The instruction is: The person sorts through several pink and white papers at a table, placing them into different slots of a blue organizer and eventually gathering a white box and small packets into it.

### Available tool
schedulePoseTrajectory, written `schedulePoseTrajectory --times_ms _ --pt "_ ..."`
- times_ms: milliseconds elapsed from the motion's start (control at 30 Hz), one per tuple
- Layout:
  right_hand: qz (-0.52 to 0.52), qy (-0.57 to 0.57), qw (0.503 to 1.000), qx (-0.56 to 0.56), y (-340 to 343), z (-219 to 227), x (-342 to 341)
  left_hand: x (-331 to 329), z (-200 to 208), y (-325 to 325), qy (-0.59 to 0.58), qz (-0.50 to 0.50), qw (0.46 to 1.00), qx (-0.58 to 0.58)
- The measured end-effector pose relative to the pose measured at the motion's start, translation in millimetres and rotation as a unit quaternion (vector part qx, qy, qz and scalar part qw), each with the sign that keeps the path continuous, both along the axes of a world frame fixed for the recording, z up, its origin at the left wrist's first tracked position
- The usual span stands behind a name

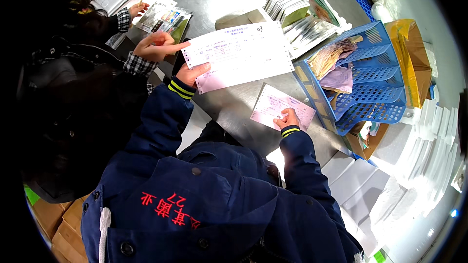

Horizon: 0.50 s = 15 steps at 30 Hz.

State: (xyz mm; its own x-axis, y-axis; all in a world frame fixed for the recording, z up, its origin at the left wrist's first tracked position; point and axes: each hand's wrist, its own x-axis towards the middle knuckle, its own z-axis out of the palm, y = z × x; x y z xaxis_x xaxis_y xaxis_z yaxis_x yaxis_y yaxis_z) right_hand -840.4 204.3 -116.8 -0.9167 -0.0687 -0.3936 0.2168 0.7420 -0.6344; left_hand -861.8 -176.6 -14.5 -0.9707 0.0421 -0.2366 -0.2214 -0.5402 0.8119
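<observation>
My left hand (191, 74) grips a white-and-pink printed form (239, 58) by its left edge, thumb on top. Punched holes run along both sides of this sheet, which is held up over the metal table. A smaller pink printed form (302, 112) is nearer to me on the right. The bent fingers of my right hand (288, 119) are closed at its middle, apparently pinching the paper. At the upper left corner of the larger form, a co-worker's hand (155, 46) reaches in with a finger stretched along the edge.
The steel table (239, 104) carries a blue perforated file rack (370, 75) with papers, and a white tray (319, 34) of stacked packets. The co-worker's other hand (138, 9) is near more packets (163, 17). Cardboard boxes (70, 229) stand lower left; white stacked sheets (429, 151) are at right.
</observation>
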Motion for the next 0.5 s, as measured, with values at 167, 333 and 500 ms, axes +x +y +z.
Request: schedulePoseTrajectory --times_ms 167,333,500 --pt "0.004 0.006 1.000 0.011 0.2 1.4 -0.8 -0.3 -3.2 0.7 0.013 -0.003 1.000 -0.023" --pt "-0.005 -0.012 1.000 0.003 -2.1 4.9 -1.4 1.5 -3.0 0.6 0.007 -0.002 1.000 -0.027" --pt "-0.006 -0.014 1.000 -0.007 -3.7 7.5 -1.3 1.3 -3.0 1.5 0.012 0.004 0.999 -0.033"
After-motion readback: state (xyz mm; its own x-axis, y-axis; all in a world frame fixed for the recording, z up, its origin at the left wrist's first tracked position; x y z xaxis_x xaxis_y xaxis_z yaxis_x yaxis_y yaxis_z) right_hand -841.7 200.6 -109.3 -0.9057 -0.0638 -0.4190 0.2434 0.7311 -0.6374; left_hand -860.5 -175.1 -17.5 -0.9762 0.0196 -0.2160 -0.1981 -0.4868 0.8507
